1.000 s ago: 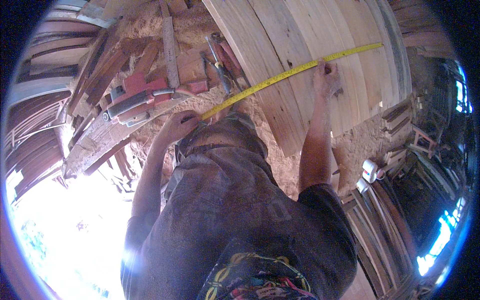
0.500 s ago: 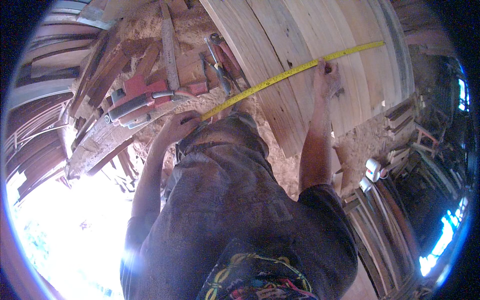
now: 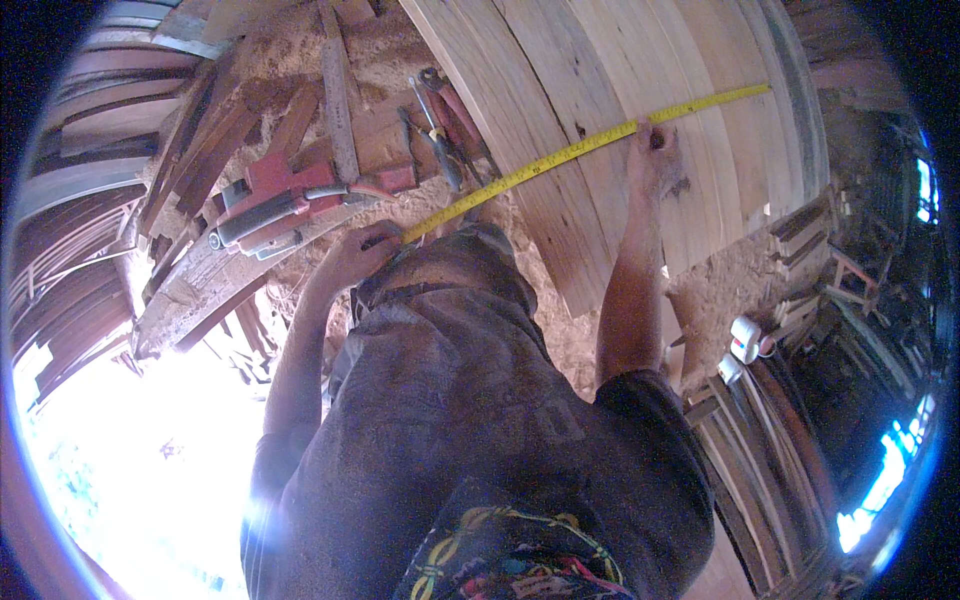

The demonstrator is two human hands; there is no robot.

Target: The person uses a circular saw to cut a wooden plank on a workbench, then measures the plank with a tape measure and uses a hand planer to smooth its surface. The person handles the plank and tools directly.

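A yellow tape measure [image 3: 560,155] is stretched out at a slant, from near my waist across the pale wooden boards [image 3: 610,60] to their far right side. Closed around its near end is my left hand [image 3: 368,250], in front of my left hip; the tape's case, if it is there, is hidden by the fingers. My right hand [image 3: 655,160] rests over the boards with curled fingers, touching the lower edge of the tape about midway along the boards. Whatever those fingers may hold cannot be made out.
A red power tool [image 3: 280,200] with a dark grip lies on timber to the left. Close to the boards' left edge are a screwdriver [image 3: 440,145] and other hand tools. Sawdust and wood offcuts cover the ground. Stacked planks [image 3: 770,450] stand at the lower right.
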